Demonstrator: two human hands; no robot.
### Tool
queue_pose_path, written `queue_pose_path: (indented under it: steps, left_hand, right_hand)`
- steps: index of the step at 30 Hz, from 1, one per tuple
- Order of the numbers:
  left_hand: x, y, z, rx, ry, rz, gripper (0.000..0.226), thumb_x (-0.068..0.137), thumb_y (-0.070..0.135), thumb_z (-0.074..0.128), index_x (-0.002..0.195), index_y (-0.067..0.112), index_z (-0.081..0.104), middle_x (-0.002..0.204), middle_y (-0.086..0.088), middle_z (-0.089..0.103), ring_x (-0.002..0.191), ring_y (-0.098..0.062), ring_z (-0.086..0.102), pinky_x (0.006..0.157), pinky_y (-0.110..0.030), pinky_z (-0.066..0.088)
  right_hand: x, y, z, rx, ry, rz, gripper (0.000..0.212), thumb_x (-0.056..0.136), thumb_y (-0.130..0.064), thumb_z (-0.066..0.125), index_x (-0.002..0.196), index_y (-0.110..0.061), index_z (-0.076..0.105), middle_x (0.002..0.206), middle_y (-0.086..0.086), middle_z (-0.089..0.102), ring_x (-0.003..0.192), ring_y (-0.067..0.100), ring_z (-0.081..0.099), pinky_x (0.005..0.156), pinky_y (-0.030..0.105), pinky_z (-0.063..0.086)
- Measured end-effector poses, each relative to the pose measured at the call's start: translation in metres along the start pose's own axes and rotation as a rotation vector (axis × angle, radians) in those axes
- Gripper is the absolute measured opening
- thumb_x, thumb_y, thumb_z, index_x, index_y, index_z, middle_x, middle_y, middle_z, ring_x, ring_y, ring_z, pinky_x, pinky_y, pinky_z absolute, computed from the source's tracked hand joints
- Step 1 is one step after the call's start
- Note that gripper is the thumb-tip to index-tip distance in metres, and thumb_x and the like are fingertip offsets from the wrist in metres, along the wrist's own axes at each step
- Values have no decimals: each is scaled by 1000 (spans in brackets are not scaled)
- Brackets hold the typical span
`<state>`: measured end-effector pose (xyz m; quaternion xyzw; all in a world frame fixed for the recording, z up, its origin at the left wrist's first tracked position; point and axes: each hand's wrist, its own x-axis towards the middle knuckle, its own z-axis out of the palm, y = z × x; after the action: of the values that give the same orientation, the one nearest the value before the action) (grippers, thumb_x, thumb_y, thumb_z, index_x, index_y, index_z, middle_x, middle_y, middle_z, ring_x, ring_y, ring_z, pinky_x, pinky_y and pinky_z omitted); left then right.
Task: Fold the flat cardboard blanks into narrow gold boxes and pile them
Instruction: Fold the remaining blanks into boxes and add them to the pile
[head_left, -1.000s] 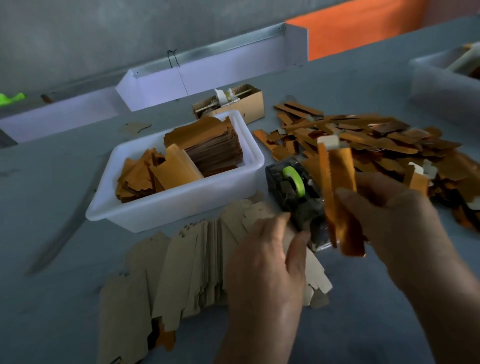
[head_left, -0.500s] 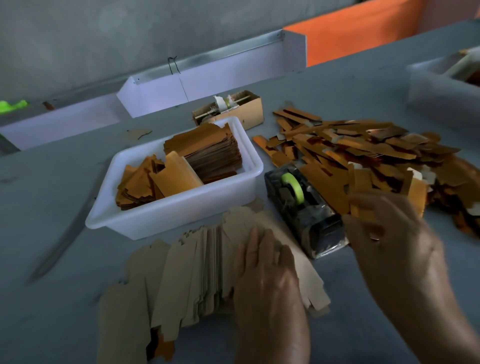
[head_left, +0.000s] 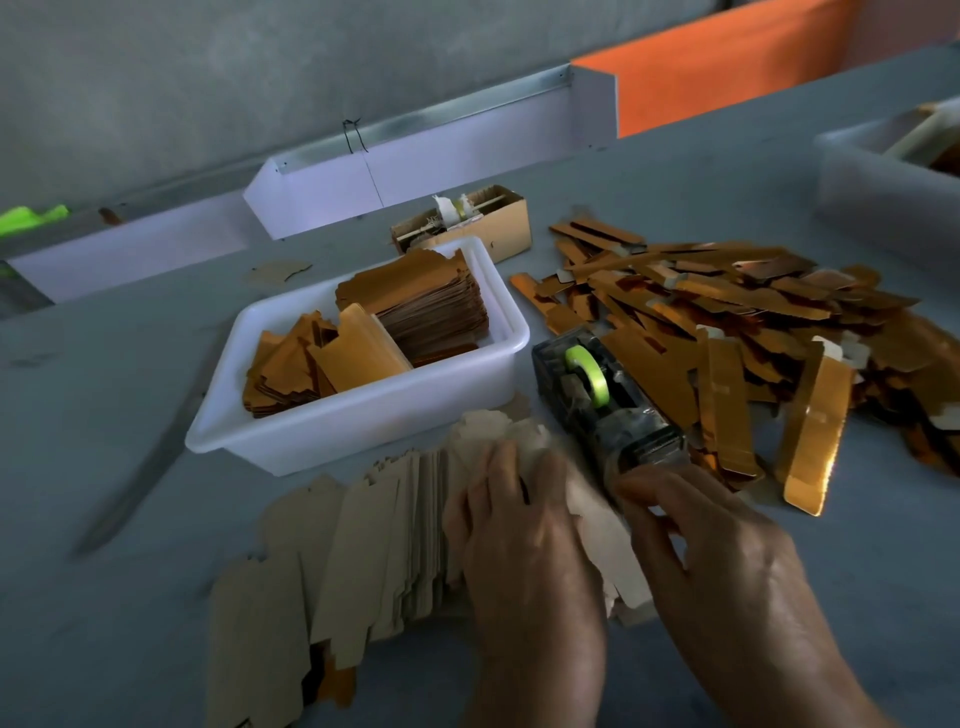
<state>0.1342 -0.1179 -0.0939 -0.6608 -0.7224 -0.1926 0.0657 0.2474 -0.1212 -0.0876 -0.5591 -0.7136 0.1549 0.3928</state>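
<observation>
Right hand (head_left: 727, 566) dropped its gold box, now fingering top blank (head_left: 597, 530) | left hand (head_left: 519, 525) flat, pressing blank stack (head_left: 363, 545)

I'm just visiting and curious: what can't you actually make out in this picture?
Head view only:
- Blank under the left hand: covered by it and the right hand.
- Far bin: contents cut off by the right edge.
- Small cardboard box: contents too small.
- Tape dispenser front: behind right fingers.

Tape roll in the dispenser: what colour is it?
Bright yellow-green, seen in the head view on the tape roll in the dark tape dispenser.
</observation>
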Motion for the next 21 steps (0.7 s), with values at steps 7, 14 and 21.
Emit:
queue_pose_path:
  steps: [7,14,21]
  left_hand:
    - [-1,-5,-15,-519,209,-156,70,77,-3,72,133,34,49,124,6,51,109,-3,53,91,-5,38]
    - [7,-22,-41,-1111,-174,-432,70,81,7,72,124,50,36,105,25,63,89,8,65,73,-16,53]
    - [4,-12,-37,-1219,-209,-512,43,70,17,81,106,29,61,91,12,74,80,-4,69,63,-18,54]
  right_hand:
    - [-2,2,3,199,-65,236,18,84,-27,64,102,-29,66,95,-14,64,86,0,60,69,6,43]
    - [5,1,-8,693,-232,551,33,60,-50,57,91,-39,63,85,-11,67,85,4,59,59,13,43]
    - [0,0,-2,1049,-244,639,20,63,-23,65,78,-12,72,81,9,71,75,19,65,64,34,53]
